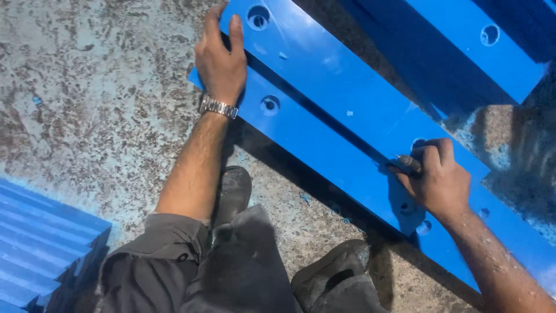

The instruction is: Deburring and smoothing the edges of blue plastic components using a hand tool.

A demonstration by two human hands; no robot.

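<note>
Two long blue plastic boards [347, 124] lie edge to edge on the stained concrete floor [87, 104], a dark seam between them. Left hand [220, 64] presses flat, fingers spread, over the near end's edge. Right hand [437, 179] is clenched around a small tool [407, 164] (its tip is hidden) at the seam. Bare floor opens leftward; stacked blue strips [40, 243] sit low left, another blue panel [463, 40] beyond.

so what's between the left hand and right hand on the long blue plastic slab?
Head view: bare blue plastic slab with its dark lengthwise groove between left hand and right hand.
</note>
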